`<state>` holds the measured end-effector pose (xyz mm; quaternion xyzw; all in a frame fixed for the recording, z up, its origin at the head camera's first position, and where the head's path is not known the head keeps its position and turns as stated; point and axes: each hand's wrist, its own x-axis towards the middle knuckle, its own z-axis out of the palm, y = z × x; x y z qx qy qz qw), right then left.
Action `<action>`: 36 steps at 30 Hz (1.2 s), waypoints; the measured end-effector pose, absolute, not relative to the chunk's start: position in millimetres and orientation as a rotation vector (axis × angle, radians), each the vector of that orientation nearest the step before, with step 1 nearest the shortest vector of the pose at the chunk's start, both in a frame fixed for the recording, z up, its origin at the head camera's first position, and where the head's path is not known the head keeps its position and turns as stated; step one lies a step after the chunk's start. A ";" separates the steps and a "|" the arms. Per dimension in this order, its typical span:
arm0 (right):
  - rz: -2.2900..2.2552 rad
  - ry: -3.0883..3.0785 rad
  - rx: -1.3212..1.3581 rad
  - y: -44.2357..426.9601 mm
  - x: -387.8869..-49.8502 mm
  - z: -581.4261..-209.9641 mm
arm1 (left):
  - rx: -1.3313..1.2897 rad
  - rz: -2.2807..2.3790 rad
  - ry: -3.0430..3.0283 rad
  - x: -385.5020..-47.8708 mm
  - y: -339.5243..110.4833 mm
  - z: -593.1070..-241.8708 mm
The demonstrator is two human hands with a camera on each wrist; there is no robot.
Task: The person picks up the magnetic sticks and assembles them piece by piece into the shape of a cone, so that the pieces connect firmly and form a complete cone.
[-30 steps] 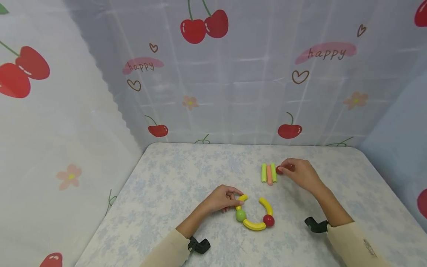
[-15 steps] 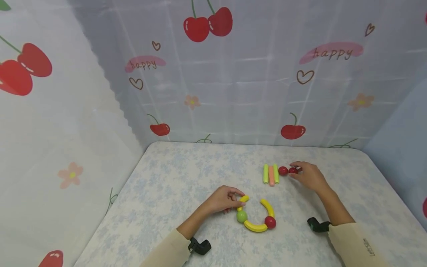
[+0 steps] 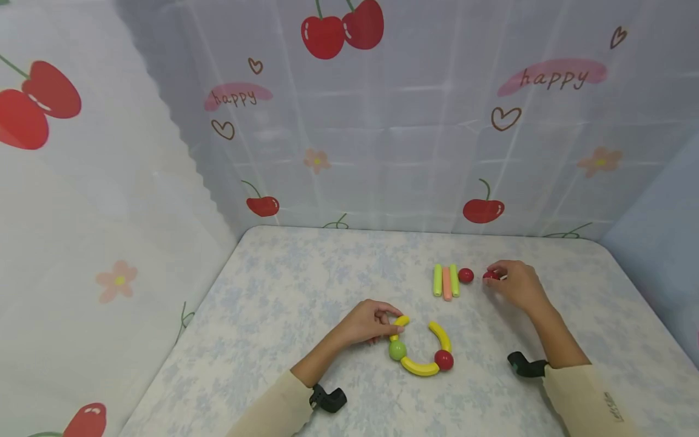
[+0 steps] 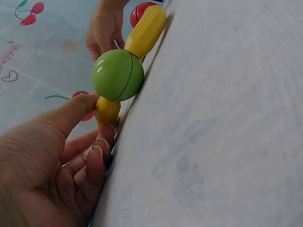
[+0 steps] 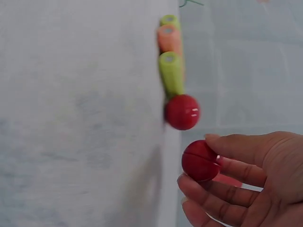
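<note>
While the right hand [image 3: 520,286] pinches a red ball [image 5: 199,163], the left hand [image 3: 364,323] pinches a yellow end piece [image 3: 402,320].
Red ball, round, no long axis, lies beyond and right of the curved chain [image 3: 419,367]; chain's gap faces the far side, left hand nearer. Hands partly hide both held pieces; ball's contact with the table [image 3: 306,273] unclear.

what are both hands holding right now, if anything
Left hand: closed, pinching the curved yellow rod that touches the green ball.
Right hand: closed, pinching a red ball.
</note>
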<state>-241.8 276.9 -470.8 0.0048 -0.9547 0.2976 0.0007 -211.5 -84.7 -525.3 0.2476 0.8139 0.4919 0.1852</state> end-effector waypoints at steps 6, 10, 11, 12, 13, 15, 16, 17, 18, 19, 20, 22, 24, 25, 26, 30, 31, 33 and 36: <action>0.986 -2.949 0.111 265.6 -234.5 -453.1 | 0.673 1.359 2.308 -209.5 -83.4 -522.6; 1.042 -2.947 0.190 251.6 -230.7 -446.5 | 0.678 1.357 2.304 -209.7 -84.4 -521.3; 1.054 -2.944 0.212 248.1 -229.5 -445.5 | 0.680 1.355 2.304 -209.9 -84.6 -521.3; 1.064 -2.939 0.234 244.4 -228.4 -445.1 | 0.683 1.356 2.305 -210.1 -84.6 -521.4; 1.075 -2.935 0.263 241.0 -227.2 -444.9 | 0.685 1.355 2.306 -210.3 -84.7 -521.5; 1.097 -2.928 0.326 233.7 -224.7 -445.1 | 0.685 1.357 2.307 -210.8 -84.9 -521.9; 1.104 -2.926 0.353 229.9 -223.4 -445.8 | 0.685 1.361 2.306 -211.1 -85.0 -522.3; 1.110 -2.926 0.385 226.1 -222.1 -446.5 | 0.685 1.362 2.305 -211.3 -85.0 -522.7; 1.120 -2.928 0.411 222.2 -220.8 -447.3 | 0.685 1.364 2.304 -211.5 -85.1 -523.3; 1.133 -2.930 0.436 218.4 -219.2 -448.1 | 0.684 1.366 2.301 -211.6 -85.1 -523.9; 1.144 -2.934 0.457 214.7 -217.9 -449.0 | 0.684 1.370 2.298 -211.6 -85.1 -524.5; 1.164 -2.944 0.505 207.8 -215.7 -451.0 | 0.684 1.376 2.293 -212.1 -84.9 -525.6; 1.198 -2.951 0.547 201.8 -214.0 -452.8 | 0.686 1.385 2.288 -212.6 -84.7 -526.4; 1.217 -2.953 0.573 199.2 -213.0 -454.0 | 0.689 1.390 2.286 -212.8 -84.6 -526.8; 1.231 -2.955 0.599 196.7 -212.1 -455.2 | 0.691 1.393 2.283 -213.1 -84.6 -527.2; 1.280 -2.952 0.723 188.9 -207.9 -459.7 | 0.701 1.410 2.263 -213.4 -84.7 -528.1; 1.283 -2.951 0.762 187.5 -207.5 -461.5 | 0.702 1.411 2.258 -213.4 -84.9 -528.3; 1.279 -2.950 0.832 185.2 -207.1 -464.4 | 0.702 1.418 2.246 -213.5 -85.2 -528.4; 1.268 -2.952 0.902 182.9 -208.4 -469.6 | 0.710 1.425 2.235 -214.4 -85.3 -528.5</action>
